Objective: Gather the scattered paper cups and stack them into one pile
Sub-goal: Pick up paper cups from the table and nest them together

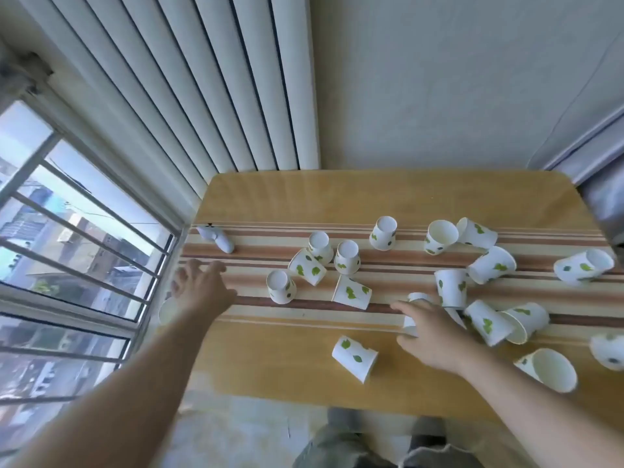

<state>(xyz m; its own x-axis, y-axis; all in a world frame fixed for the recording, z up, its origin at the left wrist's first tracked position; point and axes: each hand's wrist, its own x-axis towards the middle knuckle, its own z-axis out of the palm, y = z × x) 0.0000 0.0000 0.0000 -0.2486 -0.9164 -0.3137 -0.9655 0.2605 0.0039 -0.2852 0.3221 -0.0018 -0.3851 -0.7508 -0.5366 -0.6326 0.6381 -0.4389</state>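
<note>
1. Scene: a wooden table with a striped band is viewed from above; white paper cups with green leaf prints are scattered across it, none yet gathered into a visible pile.
2. Right hand: it is laid over a cup near the table's middle, fingers curled round the cup wall. A grasp is judged to be in place or just closing; full closure cannot be confirmed, as the hand hides most of the cup.
3. Left hand: it is held at the table's left edge, fingers spread and released. A pale cup-like shape shows just below it off the edge; whether it is touched cannot be told.
4. Cup positions: an inverted group stands left of centre; one cup lies on its side near the front edge; a tumbled cluster lies just right of the right hand; further cups reach the right edge.
5. Unrelated item: a small white object rests at the left end of the band.
6. Step in hand (judged): first cup being picked as the base of the pile.
7. Technique notes:
 - The wall is to be pinched lightly; thin paper is expected to buckle.
 - The neighbouring upright cup is to be cleared on lifting.
 - One orientation is to be fixed for all cups before nesting.
 - Cups are to be nested squarely along the axis, not forced.
</note>
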